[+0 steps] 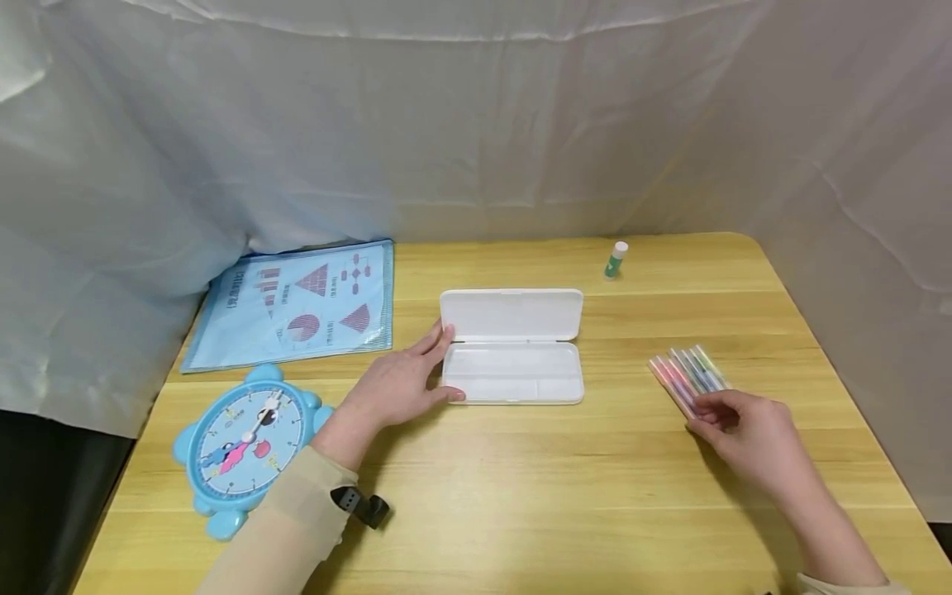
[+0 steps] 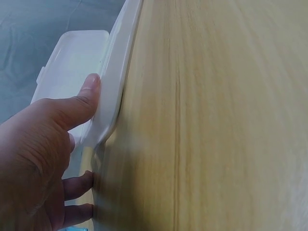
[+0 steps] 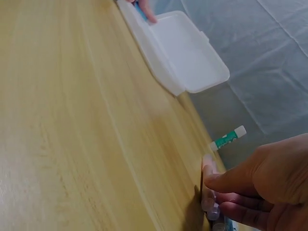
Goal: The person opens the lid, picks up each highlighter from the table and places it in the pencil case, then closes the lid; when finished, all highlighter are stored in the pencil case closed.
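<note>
A white plastic pencil case lies with its lid raised in the middle of the table; no contents show in its tray. My left hand touches the case's left end, thumb at the front corner and fingers spread along the side. In the left wrist view the thumb presses on the case's rim. To the right, my right hand pinches the near ends of a row of several slim coloured pens. The right wrist view shows the thumb against the pens; the hand hides some of them.
A green glue stick with a white cap stands at the back right. At the left lie a blue printed bag and a blue toy clock, the clock beside my left forearm. A grey curtain hangs along the table's back.
</note>
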{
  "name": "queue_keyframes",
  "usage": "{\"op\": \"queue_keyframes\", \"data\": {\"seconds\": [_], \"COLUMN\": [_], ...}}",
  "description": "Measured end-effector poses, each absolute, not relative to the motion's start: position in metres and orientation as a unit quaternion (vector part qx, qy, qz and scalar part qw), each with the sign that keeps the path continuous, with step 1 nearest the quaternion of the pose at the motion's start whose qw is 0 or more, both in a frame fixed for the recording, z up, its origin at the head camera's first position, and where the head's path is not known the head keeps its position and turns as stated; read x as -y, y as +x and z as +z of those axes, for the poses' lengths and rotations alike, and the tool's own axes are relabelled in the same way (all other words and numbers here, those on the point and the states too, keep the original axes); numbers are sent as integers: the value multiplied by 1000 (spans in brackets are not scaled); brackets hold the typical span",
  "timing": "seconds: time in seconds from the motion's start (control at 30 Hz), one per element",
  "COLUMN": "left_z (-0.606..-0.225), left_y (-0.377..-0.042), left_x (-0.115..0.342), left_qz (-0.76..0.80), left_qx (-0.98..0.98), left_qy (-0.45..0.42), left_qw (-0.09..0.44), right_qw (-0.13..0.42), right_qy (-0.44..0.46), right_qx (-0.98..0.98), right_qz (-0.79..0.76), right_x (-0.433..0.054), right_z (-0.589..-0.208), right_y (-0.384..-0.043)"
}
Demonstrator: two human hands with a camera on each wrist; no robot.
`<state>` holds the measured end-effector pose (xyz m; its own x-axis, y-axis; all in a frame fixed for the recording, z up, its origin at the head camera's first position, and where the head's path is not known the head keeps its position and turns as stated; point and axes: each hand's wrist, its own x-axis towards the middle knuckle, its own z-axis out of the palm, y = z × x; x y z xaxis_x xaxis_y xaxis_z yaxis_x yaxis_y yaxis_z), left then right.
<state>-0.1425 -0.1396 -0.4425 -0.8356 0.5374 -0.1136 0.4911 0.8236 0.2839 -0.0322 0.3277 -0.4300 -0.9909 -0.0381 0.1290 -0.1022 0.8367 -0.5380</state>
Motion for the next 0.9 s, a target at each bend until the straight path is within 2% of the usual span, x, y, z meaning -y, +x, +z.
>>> {"op": "queue_keyframes", "data": {"seconds": [0.53, 0.67, 0.9], "left_z": [-440, -439, -439], "left_y": [-142, -142, -142], "left_x": [138, 138, 137], "left_qz": [123, 122, 123], "left_qx": [-950, -950, -949], "left_qy": [270, 271, 271], "left_qw": [100, 101, 100], "right_qw": [-5, 0, 46], "right_qy": [35, 43, 69], "right_qx": [960, 959, 949], "right_qz": [278, 280, 303], "right_x": [-322, -323, -323], "right_z": [-431, -432, -427], "right_y": [-40, -42, -49]}}
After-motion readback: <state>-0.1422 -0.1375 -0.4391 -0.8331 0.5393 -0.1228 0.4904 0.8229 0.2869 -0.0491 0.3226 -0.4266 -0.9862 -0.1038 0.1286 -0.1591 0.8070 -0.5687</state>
